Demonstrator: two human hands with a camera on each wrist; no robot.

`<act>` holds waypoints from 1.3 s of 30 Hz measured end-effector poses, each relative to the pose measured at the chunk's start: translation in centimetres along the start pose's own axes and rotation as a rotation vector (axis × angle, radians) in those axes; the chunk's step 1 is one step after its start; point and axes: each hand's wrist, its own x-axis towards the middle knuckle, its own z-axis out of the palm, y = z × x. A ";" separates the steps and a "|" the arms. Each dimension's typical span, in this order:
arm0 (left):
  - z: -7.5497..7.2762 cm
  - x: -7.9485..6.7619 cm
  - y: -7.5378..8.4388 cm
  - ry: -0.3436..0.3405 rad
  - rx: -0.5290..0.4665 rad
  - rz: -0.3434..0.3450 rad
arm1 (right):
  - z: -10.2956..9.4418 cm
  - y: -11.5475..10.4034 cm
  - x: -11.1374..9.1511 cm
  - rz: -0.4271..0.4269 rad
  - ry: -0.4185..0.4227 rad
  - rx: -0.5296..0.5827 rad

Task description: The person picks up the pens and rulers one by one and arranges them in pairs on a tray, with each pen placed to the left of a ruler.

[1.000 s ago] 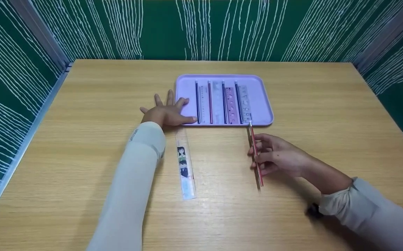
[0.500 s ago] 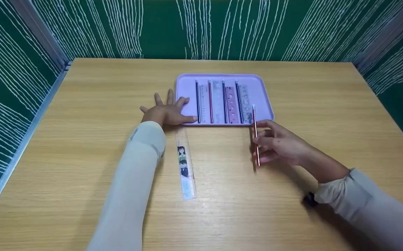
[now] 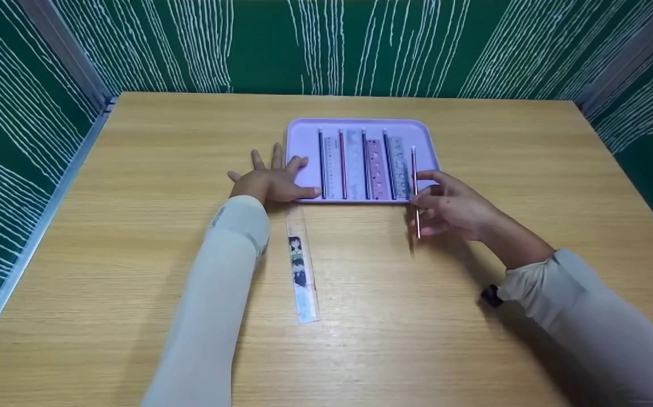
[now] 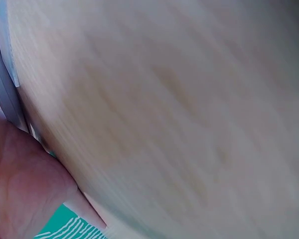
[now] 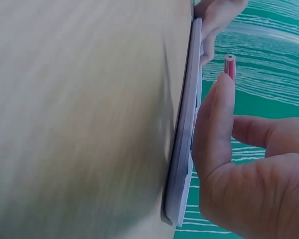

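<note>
A purple tray (image 3: 302, 125) lies toward the back of the table, with pencils and rulers side by side in it. My left hand (image 3: 274, 182) rests at its front left corner, fingers spread, the thumb over the rim. My right hand (image 3: 455, 206) pinches a red pencil (image 3: 415, 175) over the tray's front right edge, its far end reaching over the tray. In the right wrist view the end of that pencil (image 5: 229, 67) sticks out past the thumb. Within the tray are a red pencil (image 3: 342, 164), several dark pencils, a pink ruler (image 3: 376, 169) and pale clear rulers.
A clear ruler (image 3: 302, 277) with cartoon figures lies on the table (image 3: 394, 339) in front of the tray, close to the left forearm. Green walls with white streaks (image 3: 269, 51) stand behind the table and at both sides.
My right hand has moved forward with the red pencil, from in front of the tray to over its front right edge. The left hand has stayed in place.
</note>
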 end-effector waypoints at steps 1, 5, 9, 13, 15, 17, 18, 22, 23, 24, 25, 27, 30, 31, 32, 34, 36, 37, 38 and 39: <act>0.0 0.0 0.0 0.000 0.000 -0.001 | -0.1 -0.1 0.2 0.001 0.000 0.001; 0.0 0.1 0.0 0.001 0.001 -0.005 | -0.5 -0.4 0.8 -0.005 0.022 -0.003; 0.1 0.2 0.0 0.004 -0.001 -0.002 | -0.8 -0.7 1.4 -0.024 0.043 -0.019; 0.1 0.2 0.0 0.003 -0.010 -0.001 | -1.0 -1.1 2.0 -0.033 0.063 -0.037; 0.0 0.2 -0.1 0.003 -0.016 -0.003 | -1.2 -1.3 2.2 -0.032 0.073 -0.045; 0.0 0.1 -0.1 0.005 -0.023 -0.003 | -1.3 -1.5 2.5 -0.031 0.078 -0.053; 0.0 0.1 -0.1 0.006 -0.023 -0.003 | -1.4 -1.5 2.7 -0.032 0.080 -0.061; 0.0 0.1 -0.2 0.006 -0.022 -0.002 | -1.8 -1.8 3.3 -0.028 0.098 -0.079; 0.0 0.1 -0.2 0.006 -0.019 -0.002 | -1.9 -1.8 3.4 -0.025 0.106 -0.086; 0.0 0.1 -0.2 0.005 -0.017 -0.002 | -2.1 -1.9 3.6 -0.020 0.113 -0.094; 0.0 0.1 -0.1 0.004 -0.016 -0.003 | -2.2 -1.9 3.7 -0.015 0.120 -0.100; 0.0 0.1 -0.1 0.001 -0.016 -0.003 | -2.4 -2.0 4.1 -0.003 0.132 -0.118; 0.0 0.2 -0.1 0.001 -0.011 -0.002 | -2.6 -2.0 4.5 0.013 0.146 -0.141; 0.0 0.2 -0.1 0.000 -0.009 -0.002 | -2.7 -2.1 4.6 0.015 0.149 -0.144; 0.0 0.2 -0.1 0.000 -0.008 -0.001 | -2.7 -2.1 4.7 0.015 0.153 -0.148; 0.0 0.2 -0.1 0.000 -0.003 -0.001 | -2.7 -2.1 4.9 0.016 0.165 -0.158; 0.0 0.1 0.0 0.003 -0.002 -0.003 | -2.8 -2.1 5.2 0.011 0.169 -0.166; 0.0 0.1 0.0 0.004 -0.005 -0.003 | -2.9 -2.1 5.3 0.010 0.171 -0.173; 0.0 0.2 0.0 0.003 -0.004 -0.002 | -2.9 -2.1 5.4 0.013 0.176 -0.180; 0.1 0.2 0.0 0.002 -0.002 0.000 | -2.9 -2.1 5.5 0.017 0.180 -0.186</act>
